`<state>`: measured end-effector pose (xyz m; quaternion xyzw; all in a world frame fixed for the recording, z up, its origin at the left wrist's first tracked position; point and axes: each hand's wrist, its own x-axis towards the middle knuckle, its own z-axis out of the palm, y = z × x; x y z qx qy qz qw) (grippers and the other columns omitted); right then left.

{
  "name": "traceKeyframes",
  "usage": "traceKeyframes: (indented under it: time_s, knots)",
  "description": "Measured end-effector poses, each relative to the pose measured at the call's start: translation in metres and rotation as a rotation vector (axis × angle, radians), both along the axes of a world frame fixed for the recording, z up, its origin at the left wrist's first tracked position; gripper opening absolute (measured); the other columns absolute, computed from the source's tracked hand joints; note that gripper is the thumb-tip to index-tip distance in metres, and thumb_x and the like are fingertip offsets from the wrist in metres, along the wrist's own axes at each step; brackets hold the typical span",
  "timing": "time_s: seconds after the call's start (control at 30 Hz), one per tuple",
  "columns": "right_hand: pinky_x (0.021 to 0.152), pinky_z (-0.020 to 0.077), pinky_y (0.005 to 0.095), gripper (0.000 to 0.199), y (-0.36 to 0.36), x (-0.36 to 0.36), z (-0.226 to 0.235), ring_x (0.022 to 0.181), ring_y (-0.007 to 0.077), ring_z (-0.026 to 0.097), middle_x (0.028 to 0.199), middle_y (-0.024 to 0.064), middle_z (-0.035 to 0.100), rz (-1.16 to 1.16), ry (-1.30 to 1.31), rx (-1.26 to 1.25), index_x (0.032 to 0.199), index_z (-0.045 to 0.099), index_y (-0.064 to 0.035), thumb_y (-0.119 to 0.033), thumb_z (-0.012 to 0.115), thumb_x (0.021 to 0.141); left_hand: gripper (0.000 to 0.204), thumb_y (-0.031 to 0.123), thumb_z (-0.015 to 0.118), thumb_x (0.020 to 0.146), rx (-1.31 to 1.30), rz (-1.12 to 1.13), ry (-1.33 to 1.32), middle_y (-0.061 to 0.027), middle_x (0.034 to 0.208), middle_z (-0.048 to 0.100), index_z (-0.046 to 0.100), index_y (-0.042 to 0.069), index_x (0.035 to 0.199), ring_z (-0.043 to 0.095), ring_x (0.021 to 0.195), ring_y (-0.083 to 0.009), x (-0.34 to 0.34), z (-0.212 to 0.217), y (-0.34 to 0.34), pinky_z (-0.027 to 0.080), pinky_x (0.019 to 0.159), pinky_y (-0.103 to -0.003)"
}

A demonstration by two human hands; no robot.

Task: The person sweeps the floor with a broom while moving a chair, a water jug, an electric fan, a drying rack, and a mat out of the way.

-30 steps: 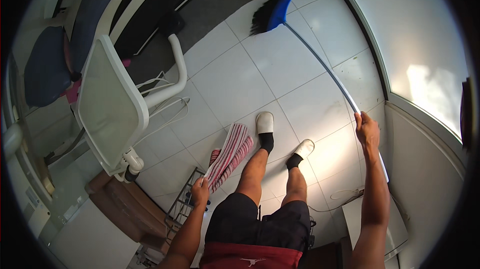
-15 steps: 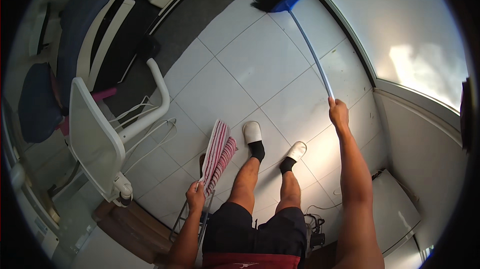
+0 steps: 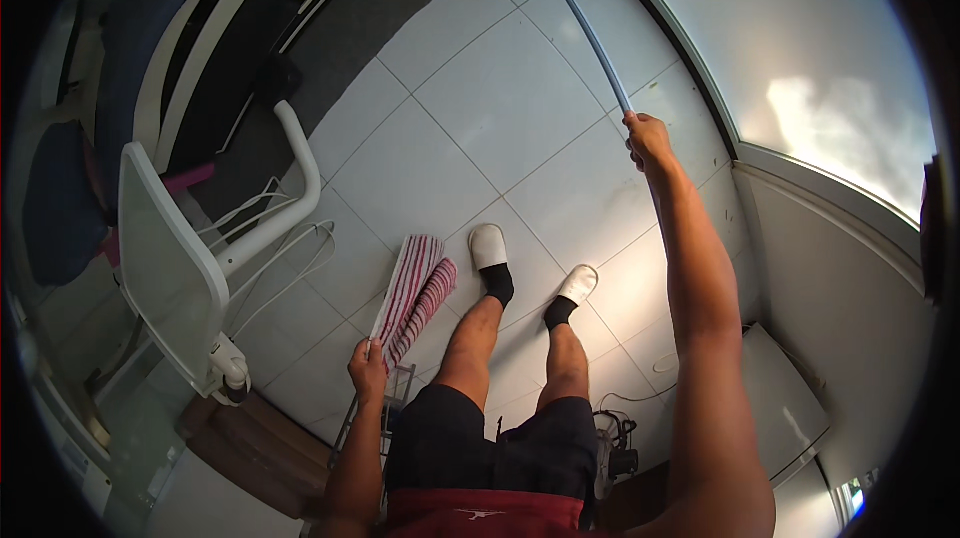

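Observation:
My right hand (image 3: 650, 141) is closed round the pale blue handle of a broom (image 3: 588, 31). That arm reaches far forward, and the broom's blue head with dark bristles is partly cut off by the top edge of the view. Low on the left, my left hand (image 3: 368, 368) grips one end of a folded red-and-white striped cloth (image 3: 405, 288). The cloth points forward in two flaps beside my left foot, above the tiles.
White floor tiles (image 3: 450, 108) meet a dark floor strip (image 3: 345, 48) at the far left. A white panel on a curved arm (image 3: 175, 268) with loose cables (image 3: 300, 238) stands left. A frosted door (image 3: 790, 48) borders the right. A white cabinet (image 3: 785, 398) stands lower right.
My right arm has stretched forward and slightly left, pushing the broom's head towards the top edge. The left hand and cloth have shifted slightly left in the view, still gripped.

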<state>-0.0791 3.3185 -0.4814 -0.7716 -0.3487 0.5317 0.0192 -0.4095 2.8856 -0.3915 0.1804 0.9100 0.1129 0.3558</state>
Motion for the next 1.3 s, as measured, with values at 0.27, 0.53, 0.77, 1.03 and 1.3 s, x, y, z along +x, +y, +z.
traceKeyframes:
  time_s: [0.27, 0.53, 0.77, 1.03, 1.3]
  knots:
    - [0.052, 0.0391, 0.0322, 0.031, -0.250, 0.132, 0.105, 0.053, 0.0208, 0.049, 0.060, 0.0141, 0.052, 0.288, -0.455, 0.200, 0.099, 0.056, 0.0027, -0.024, 0.045, 0.087, 0.024, 0.016, 0.049, 0.087, 0.142, 0.027, 0.253, -0.0156, 0.085, 0.062, 0.057, -0.004, 0.098, 0.059, 0.077, -0.0252, -0.041, 0.031, -0.018, 0.045, 0.068, -0.032]
    - [0.049, 0.0404, 0.0353, 0.020, -0.243, 0.088, 0.149, 0.050, 0.0279, 0.054, 0.055, 0.0131, 0.052, 0.528, -0.311, 0.100, 0.097, 0.057, -0.0109, -0.026, 0.050, 0.085, 0.049, 0.027, 0.057, 0.081, -0.643, 0.301, 0.209, -0.0227, 0.114, 0.051, 0.045, -0.005, 0.115, 0.050, 0.107, -0.0325, -0.091, -0.011, -0.158, 0.039, 0.089, -0.038]
    - [0.064, 0.0455, 0.0423, 0.028, -0.170, 0.069, 0.084, 0.074, 0.0359, 0.058, 0.074, 0.0152, 0.061, 0.699, -0.370, -0.022, 0.099, 0.060, -0.0185, -0.039, 0.045, 0.086, 0.035, 0.026, 0.059, 0.080, -0.321, -0.111, -0.359, -0.0097, 0.092, 0.061, 0.055, 0.005, 0.107, 0.058, 0.084, -0.0184, 0.006, 0.012, -0.057, 0.045, 0.075, -0.028]
    - [0.054, 0.0430, 0.0412, 0.020, -0.279, 0.230, 0.215, 0.064, 0.0369, 0.056, 0.068, 0.0172, 0.059, 0.645, -0.684, 0.084, 0.094, 0.055, -0.0086, -0.026, 0.053, 0.084, 0.028, 0.024, 0.055, 0.083, -0.422, 0.050, -0.566, -0.0099, 0.090, 0.062, 0.058, 0.002, 0.101, 0.058, 0.084, -0.0160, 0.002, -0.004, -0.161, 0.045, 0.074, -0.027]
    - [0.053, 0.0423, 0.0437, 0.024, -0.270, 0.136, 0.153, 0.059, 0.0354, 0.055, 0.062, 0.0149, 0.056, 0.804, -0.406, 0.139, 0.087, 0.055, -0.0106, -0.034, 0.052, 0.083, 0.028, 0.025, 0.053, 0.085, -0.430, -0.002, -0.557, -0.0095, 0.090, 0.063, 0.059, 0.002, 0.101, 0.059, 0.083, -0.0164, -0.004, -0.018, -0.150, 0.045, 0.073, -0.027]
